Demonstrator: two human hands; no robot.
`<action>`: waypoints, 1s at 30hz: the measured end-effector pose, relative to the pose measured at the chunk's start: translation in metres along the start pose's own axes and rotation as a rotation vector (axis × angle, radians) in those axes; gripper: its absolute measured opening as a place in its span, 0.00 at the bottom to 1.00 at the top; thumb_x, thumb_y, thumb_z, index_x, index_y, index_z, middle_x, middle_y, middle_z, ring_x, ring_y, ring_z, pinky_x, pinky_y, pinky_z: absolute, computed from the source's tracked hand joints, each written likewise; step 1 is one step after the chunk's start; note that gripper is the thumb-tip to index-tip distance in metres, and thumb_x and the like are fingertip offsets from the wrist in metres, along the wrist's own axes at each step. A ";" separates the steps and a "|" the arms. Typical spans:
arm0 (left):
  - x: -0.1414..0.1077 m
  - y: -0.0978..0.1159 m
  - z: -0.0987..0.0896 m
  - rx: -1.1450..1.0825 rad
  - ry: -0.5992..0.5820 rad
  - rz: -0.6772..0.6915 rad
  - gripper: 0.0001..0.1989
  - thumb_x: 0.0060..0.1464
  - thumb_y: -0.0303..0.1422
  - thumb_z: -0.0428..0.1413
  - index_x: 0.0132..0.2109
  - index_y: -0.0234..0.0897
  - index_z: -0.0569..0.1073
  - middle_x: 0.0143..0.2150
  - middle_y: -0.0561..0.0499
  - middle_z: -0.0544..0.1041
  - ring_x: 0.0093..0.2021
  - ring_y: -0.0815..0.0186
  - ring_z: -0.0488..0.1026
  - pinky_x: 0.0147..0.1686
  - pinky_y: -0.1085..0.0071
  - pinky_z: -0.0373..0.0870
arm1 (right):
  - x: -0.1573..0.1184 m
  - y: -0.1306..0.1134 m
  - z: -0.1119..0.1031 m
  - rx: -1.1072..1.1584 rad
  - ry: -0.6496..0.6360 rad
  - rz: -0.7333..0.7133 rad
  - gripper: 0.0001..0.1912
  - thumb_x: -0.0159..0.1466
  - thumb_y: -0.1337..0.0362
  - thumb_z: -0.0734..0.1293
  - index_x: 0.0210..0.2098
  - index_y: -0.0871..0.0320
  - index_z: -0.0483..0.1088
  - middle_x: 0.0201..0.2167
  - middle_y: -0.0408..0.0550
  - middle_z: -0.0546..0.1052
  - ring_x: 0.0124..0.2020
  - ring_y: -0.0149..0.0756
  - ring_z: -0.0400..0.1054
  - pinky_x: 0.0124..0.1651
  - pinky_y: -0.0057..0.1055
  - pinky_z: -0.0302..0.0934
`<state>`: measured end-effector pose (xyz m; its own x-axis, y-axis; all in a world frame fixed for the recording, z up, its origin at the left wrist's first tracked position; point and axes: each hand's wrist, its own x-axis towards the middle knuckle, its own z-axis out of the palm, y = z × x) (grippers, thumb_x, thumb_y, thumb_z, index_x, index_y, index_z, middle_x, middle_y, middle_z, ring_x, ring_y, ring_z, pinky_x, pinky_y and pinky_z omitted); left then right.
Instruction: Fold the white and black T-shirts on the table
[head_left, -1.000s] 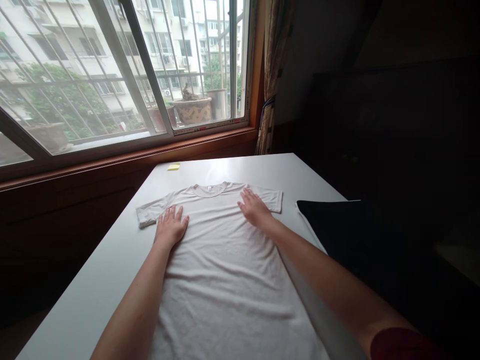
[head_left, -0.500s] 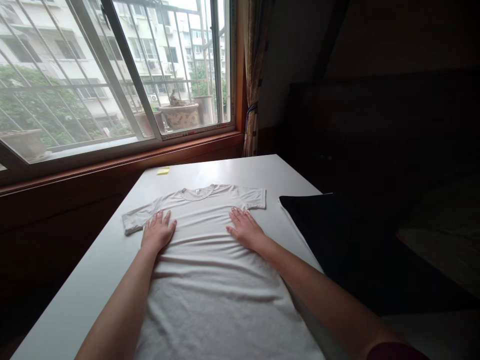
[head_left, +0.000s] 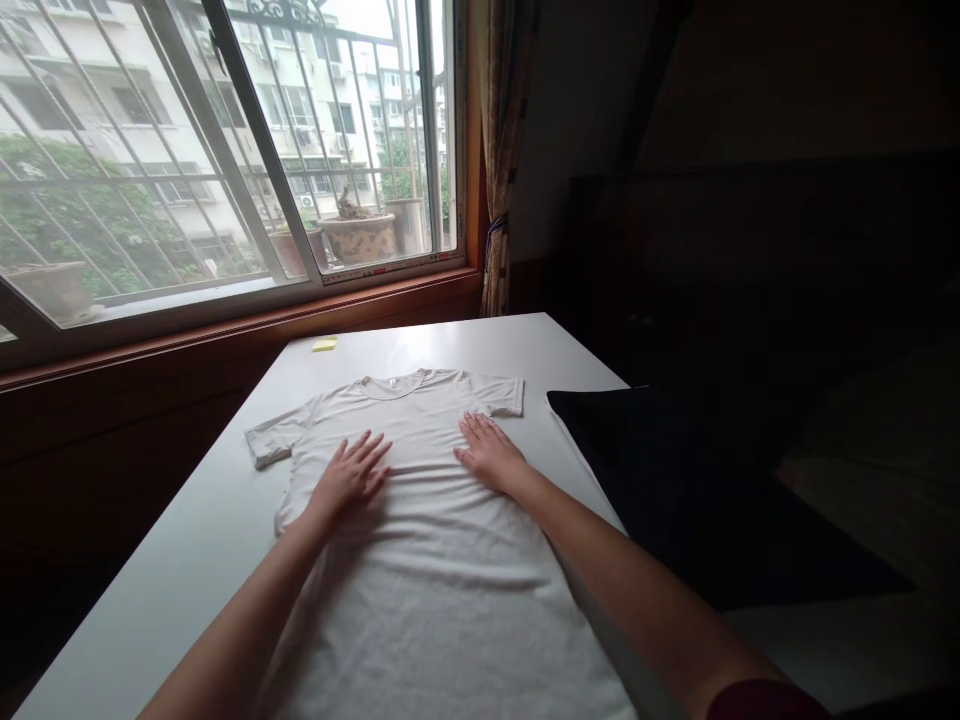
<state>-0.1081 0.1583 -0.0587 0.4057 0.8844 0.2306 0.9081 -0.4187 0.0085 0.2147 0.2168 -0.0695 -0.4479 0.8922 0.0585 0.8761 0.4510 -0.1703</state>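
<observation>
A pale short-sleeved T-shirt (head_left: 450,560) lies spread on a white table (head_left: 157,560), its neckline toward the window and both sleeves out to the sides. Creases run across its chest and middle. My left hand (head_left: 349,478) is over the left part of the chest with fingers spread; a shadow lies under it, and whether it touches the cloth I cannot tell. Flat on the shirt below the right sleeve rests my right hand (head_left: 489,450), fingers extended. Neither hand grips anything.
A yellow sticky note (head_left: 325,344) is at the table's far left corner. Dark cloth (head_left: 637,480) covers part of the right side. Beyond the table stand a barred window (head_left: 225,150) and a tied curtain (head_left: 498,200).
My left hand has moved inward to the right, from the shirt's left edge onto the chest. My right hand has stayed nearly in place. The view has shifted slightly.
</observation>
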 end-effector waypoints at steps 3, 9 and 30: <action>-0.019 0.031 0.002 -0.028 -0.049 0.049 0.28 0.70 0.48 0.44 0.72 0.47 0.62 0.75 0.48 0.60 0.75 0.51 0.54 0.70 0.43 0.53 | -0.004 0.001 0.001 -0.012 0.003 -0.004 0.39 0.74 0.46 0.49 0.75 0.67 0.48 0.77 0.57 0.44 0.77 0.47 0.37 0.76 0.43 0.32; -0.056 0.052 -0.001 -0.059 -0.054 0.018 0.29 0.70 0.48 0.46 0.73 0.49 0.59 0.75 0.49 0.59 0.75 0.53 0.55 0.72 0.45 0.52 | -0.022 0.003 0.002 -0.036 0.019 -0.017 0.39 0.74 0.46 0.50 0.75 0.68 0.49 0.77 0.58 0.44 0.77 0.48 0.37 0.76 0.44 0.33; -0.160 0.158 -0.013 0.126 0.064 0.092 0.35 0.68 0.50 0.48 0.76 0.52 0.47 0.77 0.49 0.55 0.74 0.48 0.56 0.67 0.45 0.61 | -0.147 0.002 0.018 -0.101 0.193 -0.120 0.34 0.74 0.53 0.56 0.74 0.66 0.53 0.75 0.59 0.52 0.76 0.51 0.45 0.74 0.50 0.46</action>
<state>-0.0308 -0.0527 -0.0813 0.4841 0.8269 0.2862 0.8748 -0.4649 -0.1366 0.2789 0.0855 -0.0958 -0.5159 0.8161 0.2604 0.8365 0.5455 -0.0523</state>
